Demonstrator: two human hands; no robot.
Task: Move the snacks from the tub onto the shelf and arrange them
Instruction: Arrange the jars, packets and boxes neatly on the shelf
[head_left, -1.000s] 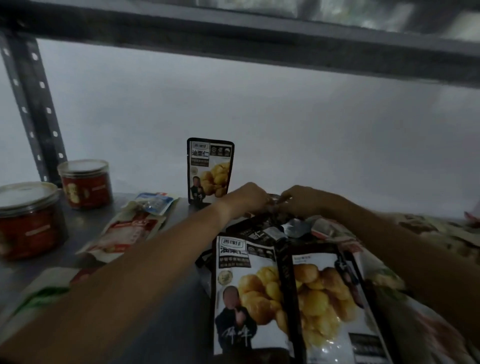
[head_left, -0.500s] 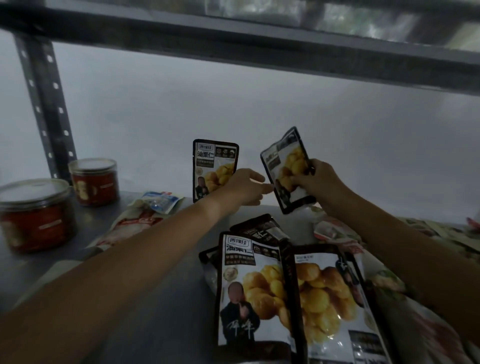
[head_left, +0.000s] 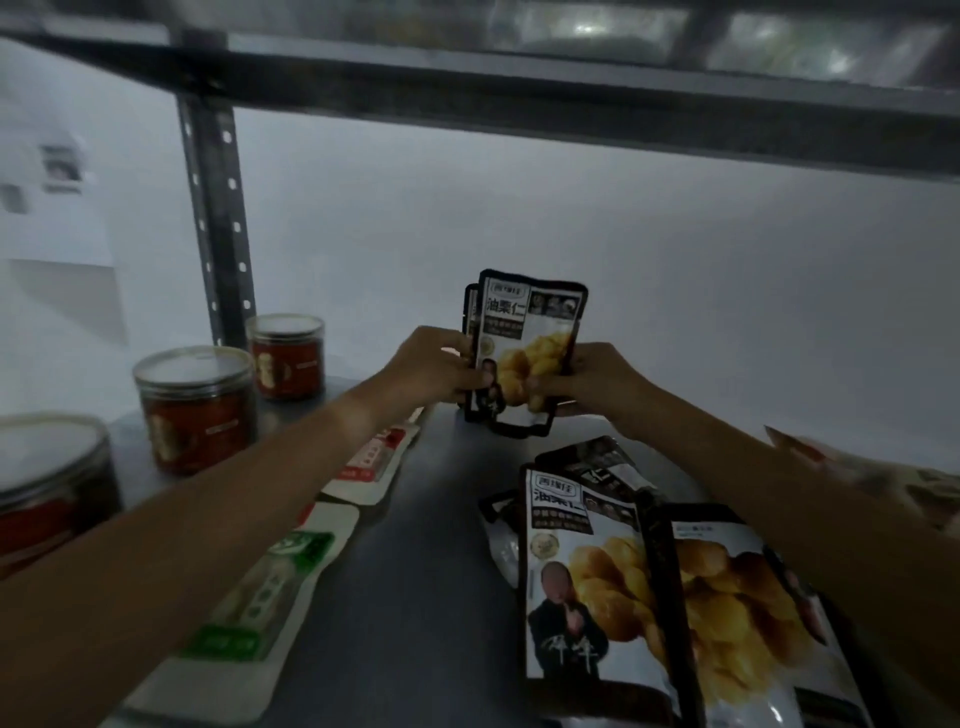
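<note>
A black-edged chestnut snack pouch (head_left: 530, 343) stands upright at the back of the grey shelf (head_left: 415, 571), right in front of a second matching pouch whose edge (head_left: 469, 312) peeks out behind it. My left hand (head_left: 436, 366) grips the pouches' left side and my right hand (head_left: 587, 376) grips the front pouch's lower right side. Several more chestnut pouches lie in a pile at the front right, the nearest (head_left: 582, 582) face up beside another (head_left: 748, 613). The tub is out of view.
Three red jars with clear lids (head_left: 285, 356) (head_left: 195, 408) (head_left: 49, 483) line the shelf's left side. Flat white packets, one with red print (head_left: 374, 462) and one with green print (head_left: 249, 613), lie under my left forearm. A perforated upright post (head_left: 215, 223) stands back left; another shelf board runs overhead.
My right hand has brought its pouch down and left, upright in front of the standing pouch. My left hand has closed on the pouches' left side. The camera has swung left.
</note>
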